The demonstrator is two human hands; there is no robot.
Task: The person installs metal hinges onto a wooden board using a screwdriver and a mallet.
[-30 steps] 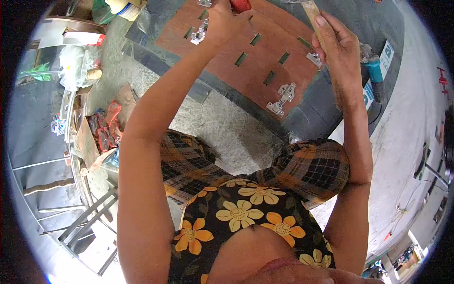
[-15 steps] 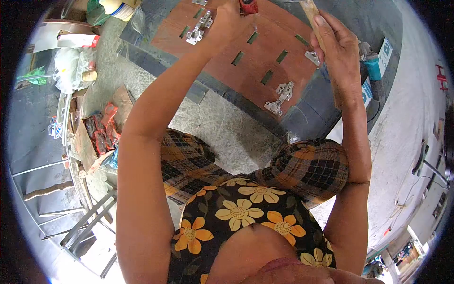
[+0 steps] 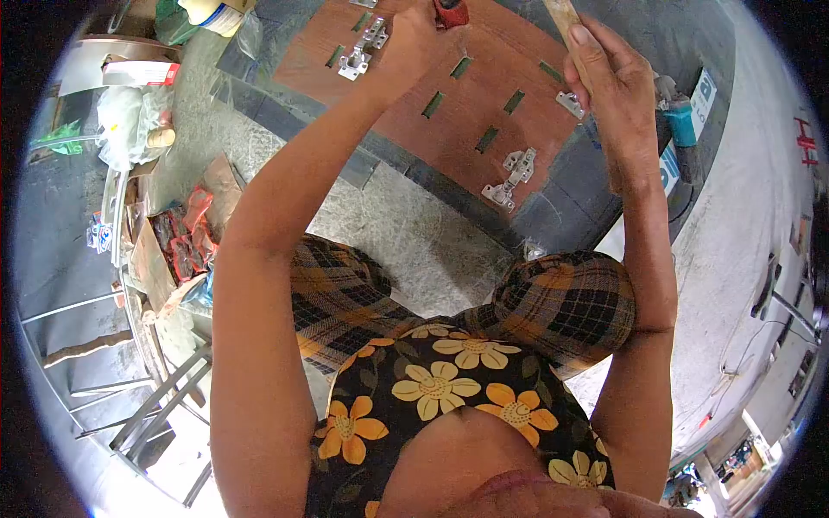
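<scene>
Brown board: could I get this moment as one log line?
left hand: holding red object | right hand: gripping wooden handle | brown board: slotted, metal hinges on top

Scuffed grey concrete floor (image 3: pixel 397 207) shows in the middle. Along the left, a clear plastic bag (image 3: pixel 123 125) sits above some cardboard (image 3: pixel 224 184) and red plastic (image 3: pixel 199 210); lower down are thin metal bars (image 3: pixel 162 394) beside a white glare (image 3: pixel 142 483). At right spreads a pale surface (image 3: pixel 717 285), floor or wall unclear, with a loose cable (image 3: pixel 732 373) and red mark (image 3: pixel 805 141).
</scene>
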